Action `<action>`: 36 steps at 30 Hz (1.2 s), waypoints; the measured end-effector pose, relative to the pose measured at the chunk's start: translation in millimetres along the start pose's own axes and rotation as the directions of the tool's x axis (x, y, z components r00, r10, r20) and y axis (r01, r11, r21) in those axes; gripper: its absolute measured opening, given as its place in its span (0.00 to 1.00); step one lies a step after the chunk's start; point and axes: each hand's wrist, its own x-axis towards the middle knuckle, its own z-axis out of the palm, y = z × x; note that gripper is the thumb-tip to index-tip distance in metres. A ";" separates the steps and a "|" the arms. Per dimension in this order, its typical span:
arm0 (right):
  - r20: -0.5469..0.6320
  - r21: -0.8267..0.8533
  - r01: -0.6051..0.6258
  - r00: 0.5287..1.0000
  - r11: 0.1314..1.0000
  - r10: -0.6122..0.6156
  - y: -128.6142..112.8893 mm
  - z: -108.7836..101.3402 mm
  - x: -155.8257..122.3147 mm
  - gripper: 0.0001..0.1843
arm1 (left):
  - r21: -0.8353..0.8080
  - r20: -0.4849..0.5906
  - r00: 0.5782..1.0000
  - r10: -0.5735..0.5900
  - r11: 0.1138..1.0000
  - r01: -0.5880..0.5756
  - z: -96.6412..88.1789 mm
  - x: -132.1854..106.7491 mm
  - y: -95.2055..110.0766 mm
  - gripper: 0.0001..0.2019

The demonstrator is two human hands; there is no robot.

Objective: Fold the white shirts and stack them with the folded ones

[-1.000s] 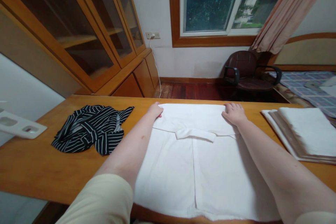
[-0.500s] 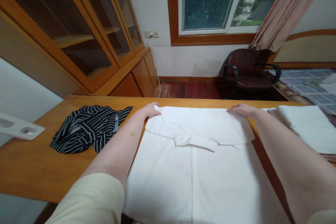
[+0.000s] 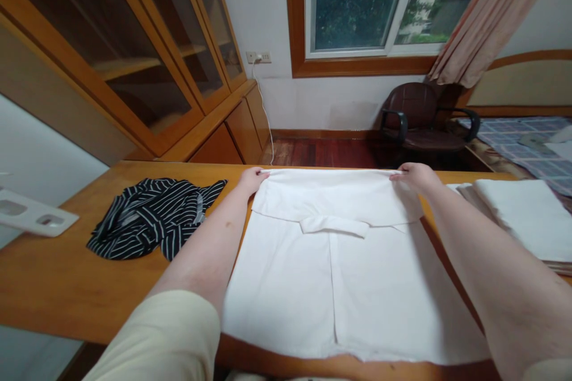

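Observation:
A white garment [image 3: 290, 274], probably a shirt or coat, lies spread on the wooden table, its far part folded over toward me. A loose strip or belt-like band [image 3: 335, 226] sits across its middle, above a long centre slit. My left hand [image 3: 254, 180] pinches the far left corner of the fold. At the far right corner, my right hand [image 3: 413, 177] grips the cloth between thumb and fingers. The top edge stretches straight between both hands, close to the table's far edge. Both hands' fingers are closed on the cloth.
A crumpled black-and-white striped garment [image 3: 152, 217] lies left on the table [image 3: 44, 286]. Folded white cloths [image 3: 522, 214] are stacked at right. A white plastic piece [image 3: 40, 217] juts in at far left. Beyond stand a glass-door cabinet [image 3: 214, 107] and an armchair [image 3: 415, 119].
Both hands have moved farther away, drawing the white garment toward the table's far edge. Its near hem now shows on the table, with bare wood in front of it.

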 end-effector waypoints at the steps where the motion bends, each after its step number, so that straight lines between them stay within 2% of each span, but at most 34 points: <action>1: -0.043 0.008 -0.006 0.999 1.000 0.006 -5.3 -4.1 -1.9 0.19 | -0.005 -0.038 0.999 -0.007 1.000 0.007 -1.5 1.1 2.5 0.14; 4: -0.132 0.027 0.010 0.991 1.000 -0.007 -16.0 -21.4 -8.7 0.23 | -0.067 -0.189 0.982 -0.006 0.998 -0.007 -11.8 3.4 13.9 0.14; 8: -0.300 0.058 0.103 0.951 0.993 -0.081 -21.4 -47.7 -29.4 0.23 | -0.254 -0.381 0.924 0.034 0.957 -0.140 -34.7 -1.1 32.7 0.13; 11: -0.463 0.085 0.199 0.875 0.976 -0.138 -21.4 -61.3 -61.8 0.20 | -0.460 -0.380 0.925 0.022 0.863 -0.209 -51.9 -19.3 40.5 0.13; 13: -0.553 0.101 0.230 0.822 0.968 -0.137 -16.9 -64.1 -88.6 0.18 | -0.568 -0.339 0.940 0.026 0.791 -0.226 -59.9 -41.1 39.0 0.14; 15: -0.605 0.102 0.230 0.787 0.968 -0.124 -7.0 -60.4 -115.0 0.15 | -0.615 -0.300 0.953 0.045 0.754 -0.229 -63.6 -69.0 31.1 0.14; 18: -0.577 0.101 0.268 0.800 0.958 -0.163 17.0 -43.8 -148.7 0.12 | -0.601 -0.238 0.970 0.046 0.778 -0.184 -61.2 -113.4 9.9 0.14; 19: -0.539 0.105 0.277 0.823 0.955 -0.180 26.1 -36.3 -158.0 0.12 | -0.574 -0.214 0.976 0.044 0.803 -0.162 -59.0 -126.6 1.5 0.14; 23: -0.447 0.144 0.373 0.851 0.917 -0.276 54.8 -7.4 -186.1 0.09 | -0.452 -0.103 0.994 0.036 0.889 -0.079 -47.8 -163.8 -30.4 0.15; 27: -0.403 0.175 0.476 0.833 0.862 -0.379 62.0 8.3 -202.3 0.07 | -0.454 -0.007 1.000 -0.023 0.891 0.017 -40.0 -179.7 -52.0 0.19; 29: -0.396 0.155 0.490 0.826 0.858 -0.401 62.5 11.9 -208.1 0.07 | -0.438 0.027 0.999 -0.024 0.898 0.033 -40.4 -184.0 -57.7 0.20; 32: -0.398 0.132 0.427 0.849 0.894 -0.347 66.5 16.8 -217.2 0.09 | -0.330 0.027 0.999 0.023 0.944 -0.013 -46.6 -190.1 -60.3 0.19; 36: -0.333 0.247 0.386 0.895 0.889 -0.296 75.9 26.4 -227.9 0.10 | -0.231 0.049 0.999 0.023 0.973 -0.011 -55.1 -201.8 -59.0 0.18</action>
